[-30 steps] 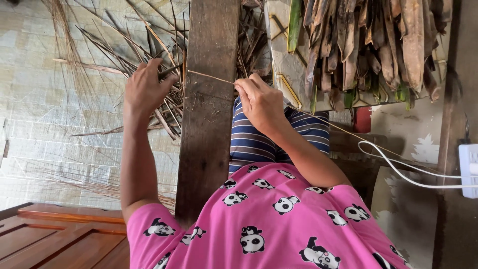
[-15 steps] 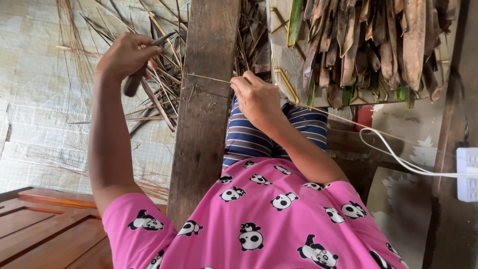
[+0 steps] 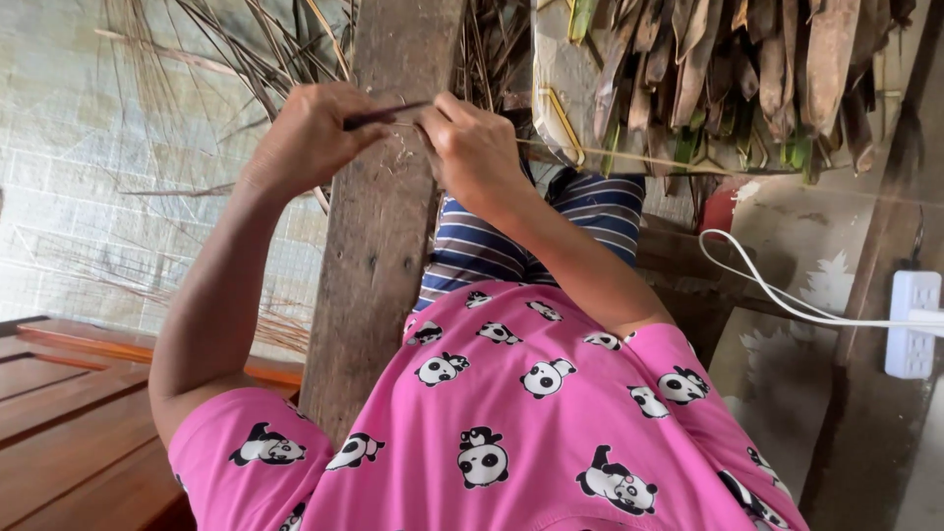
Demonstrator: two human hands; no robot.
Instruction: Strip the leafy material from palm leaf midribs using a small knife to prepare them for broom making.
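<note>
My left hand [image 3: 305, 133] is closed around a dark knife [image 3: 382, 115], whose tip points right and meets my right hand. My right hand [image 3: 474, 147] pinches one end of a thin pale leaf rib [image 3: 629, 157] that runs off to the right. Both hands meet over the upper part of a rough wooden plank [image 3: 379, 236] that stands up between my knees. The knife's edge lies at the rib right by my right fingers.
Dry palm leaf strips [image 3: 275, 49] lie scattered on the tiled floor behind the plank. A bundle of brown and green leaf pieces [image 3: 757, 69] sits at upper right. A white cable [image 3: 777, 300] leads to a power strip [image 3: 910, 324]. A wooden panel [image 3: 59, 413] is at lower left.
My left hand picked the knife out of the leaf pile, lifted it, and brought it right to the rib. My right hand kept its hold and shifted slightly left.
</note>
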